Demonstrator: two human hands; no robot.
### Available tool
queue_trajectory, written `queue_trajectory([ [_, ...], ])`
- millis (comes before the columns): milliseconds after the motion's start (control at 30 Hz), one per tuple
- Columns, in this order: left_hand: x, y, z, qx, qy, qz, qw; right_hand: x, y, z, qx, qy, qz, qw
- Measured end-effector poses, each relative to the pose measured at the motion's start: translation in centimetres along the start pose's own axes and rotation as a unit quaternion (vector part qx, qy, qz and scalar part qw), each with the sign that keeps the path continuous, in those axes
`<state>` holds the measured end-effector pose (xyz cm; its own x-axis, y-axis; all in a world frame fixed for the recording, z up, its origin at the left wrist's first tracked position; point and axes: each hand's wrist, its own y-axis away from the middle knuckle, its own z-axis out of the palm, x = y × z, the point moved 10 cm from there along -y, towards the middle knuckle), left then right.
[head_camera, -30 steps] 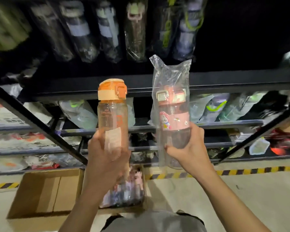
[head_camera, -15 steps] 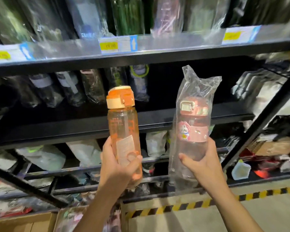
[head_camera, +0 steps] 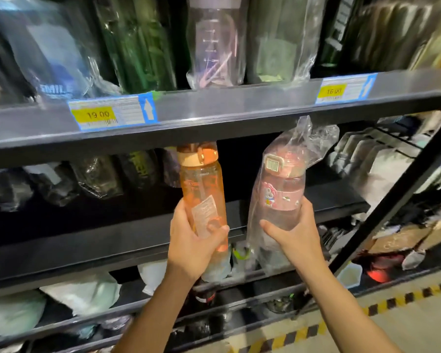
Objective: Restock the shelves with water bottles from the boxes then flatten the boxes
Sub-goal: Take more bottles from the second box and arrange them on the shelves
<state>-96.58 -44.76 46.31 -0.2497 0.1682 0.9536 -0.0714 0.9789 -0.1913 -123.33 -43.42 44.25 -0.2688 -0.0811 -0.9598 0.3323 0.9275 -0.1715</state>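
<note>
Gripping translucent orange bottle (head_camera: pixel 202 192): left hand (head_camera: pixel 192 247); right hand (head_camera: pixel 294 240) grips crinkly-bagged pink bottle (head_camera: pixel 281 192) below shelf (head_camera: pixel 214 115).

orange bottle (head_camera: pixel 201 184): translucent orange body, paler peach lid, white sticker.
pink bottle (head_camera: pixel 280 197): clear body, pink lid and band, cartoon figure print, clear bag.
shelf edge (head_camera: pixel 239 105): grey over black.
price label (head_camera: pixel 112 114): yellow patch, blue arrow.
second label (head_camera: pixel 345 89): same scheme.
floor tape (head_camera: pixel 402 299): yellow-black stripes.
green bottles (head_camera: pixel 138 47): dark green.
</note>
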Motion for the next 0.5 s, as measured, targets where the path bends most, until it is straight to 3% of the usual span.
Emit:
queue_trajectory([
  [400, -3.5, -9.7, 3.7, 0.030, -0.114, -0.042, 0.992, 2.8, -11.1, 3.1, 0.000, 0.010, -0.023, 1.000],
  [500, -3.8, -11.3, 4.8, 0.073, -0.078, -0.043, 0.993, 2.9, -13.8, 3.8, -0.010, -0.007, -0.038, 0.999],
])
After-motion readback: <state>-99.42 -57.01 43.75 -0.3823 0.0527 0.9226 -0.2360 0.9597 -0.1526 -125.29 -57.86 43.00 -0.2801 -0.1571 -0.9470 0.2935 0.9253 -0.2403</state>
